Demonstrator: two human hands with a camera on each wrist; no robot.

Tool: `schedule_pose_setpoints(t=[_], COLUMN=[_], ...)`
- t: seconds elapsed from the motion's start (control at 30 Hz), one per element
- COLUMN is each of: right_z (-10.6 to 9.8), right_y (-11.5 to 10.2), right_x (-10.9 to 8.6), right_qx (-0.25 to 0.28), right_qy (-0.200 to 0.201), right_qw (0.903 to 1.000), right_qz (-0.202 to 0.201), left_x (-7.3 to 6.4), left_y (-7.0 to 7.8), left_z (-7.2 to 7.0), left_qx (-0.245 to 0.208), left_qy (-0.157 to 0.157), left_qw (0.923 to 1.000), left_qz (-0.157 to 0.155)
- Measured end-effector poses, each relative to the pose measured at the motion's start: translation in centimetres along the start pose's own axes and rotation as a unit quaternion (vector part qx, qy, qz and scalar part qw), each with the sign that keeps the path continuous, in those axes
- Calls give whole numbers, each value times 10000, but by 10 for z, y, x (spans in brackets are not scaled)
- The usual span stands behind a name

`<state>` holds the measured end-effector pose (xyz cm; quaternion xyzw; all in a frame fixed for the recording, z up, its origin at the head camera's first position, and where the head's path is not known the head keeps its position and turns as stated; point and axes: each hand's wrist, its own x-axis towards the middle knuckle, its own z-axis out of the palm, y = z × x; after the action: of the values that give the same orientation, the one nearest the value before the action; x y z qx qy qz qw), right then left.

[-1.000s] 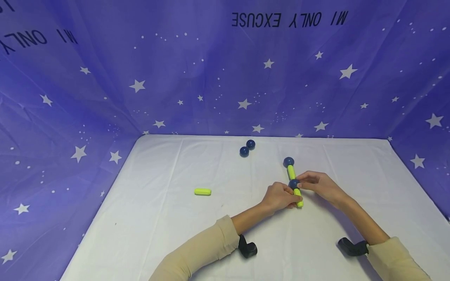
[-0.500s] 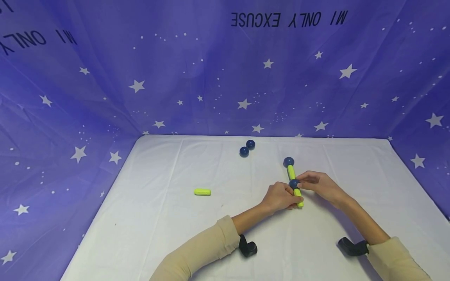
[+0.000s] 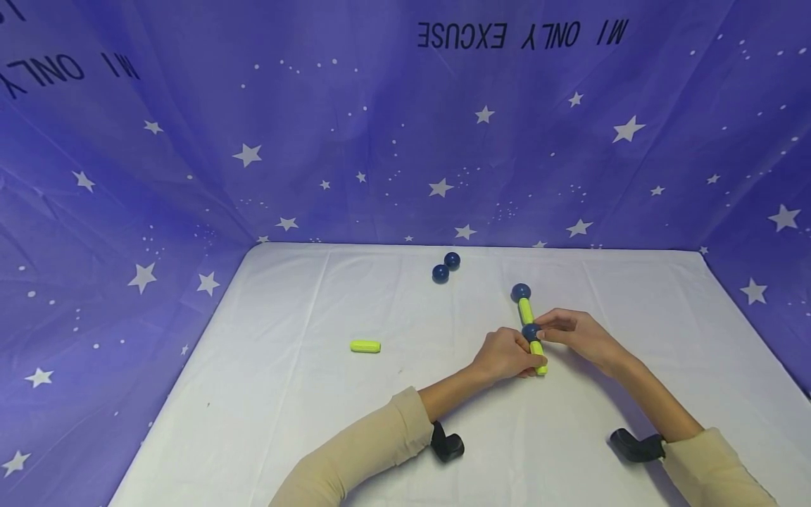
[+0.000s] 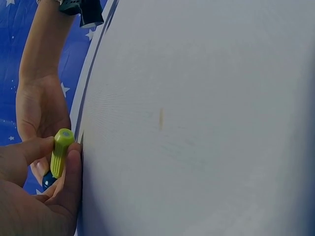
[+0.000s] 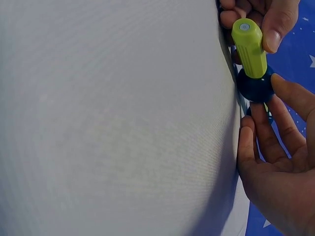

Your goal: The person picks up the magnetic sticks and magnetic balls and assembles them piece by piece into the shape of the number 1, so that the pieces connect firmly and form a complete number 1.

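Right of centre in the head view: a slanting chain of dark-blue far ball [image 3: 521,291], yellow-green upper rod [image 3: 526,310], dark-blue near ball [image 3: 529,332] and yellow-green lower rod [image 5: 250,49], end to end. Pinched in the fingers of the left hand [image 3: 505,353]: the lower rod (pale disc visible at its tip in both wrist views). Grasped in the fingers of the right hand [image 3: 576,334]: the near ball. Left of centre on the white-covered desk [image 3: 304,422]: a loose rod [image 3: 365,346]. Above centre: two touching balls [image 3: 440,274]
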<state>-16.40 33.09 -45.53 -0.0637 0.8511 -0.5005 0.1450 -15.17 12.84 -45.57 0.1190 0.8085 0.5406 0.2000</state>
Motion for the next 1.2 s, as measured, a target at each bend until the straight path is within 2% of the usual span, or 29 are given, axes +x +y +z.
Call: schedule_pose_setpoints(t=[0.47, 0.77, 0.87, 1.0, 1.2], right_z=[0, -1, -1, -1, -1], right_y=[-1, -1, 0, 1, 2], right_x=[0, 0, 1, 1, 1], right_qx=[54, 88, 126, 189, 109], right_qy=[-35, -51, -54, -65, -20], right_qw=[10000, 9999, 9999, 9998, 9999], right_qz=[-5, -13, -15, -6, 66], left_x=[-2, -3, 0, 5, 15], left_y=[1, 0, -3, -6, -9], left_z=[0, -7, -15, -34, -66], left_qx=[165, 279, 253, 184, 93], left_qy=[112, 153, 253, 485, 1135], left_qw=[9998, 9995, 9993, 9978, 9900], left_qz=[-100, 14, 119, 409, 834])
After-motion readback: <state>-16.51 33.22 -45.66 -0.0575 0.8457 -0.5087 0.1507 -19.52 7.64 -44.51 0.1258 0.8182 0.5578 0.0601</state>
